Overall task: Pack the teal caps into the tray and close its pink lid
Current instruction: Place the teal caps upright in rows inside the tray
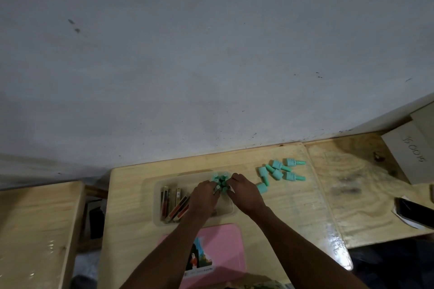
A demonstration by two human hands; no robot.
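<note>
Your left hand (203,195) and right hand (244,192) clasp a bunch of teal plastic caps (220,180) inside the clear plastic tray (157,195). More loose caps (277,172) lie right of your right hand, the flat pink lid (225,248) under your forearms.

Dull grey wall (211,54) before me, flecked with dark marks, my pale plywood bench (293,206) butted against it, another wooden bench (35,230) across a gap left, plywood top (364,183) adjoining right, glare on varnish

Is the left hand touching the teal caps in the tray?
Touching. The head view shows the left hand with its fingers curled against the bunch of teal caps in the tray.
</note>
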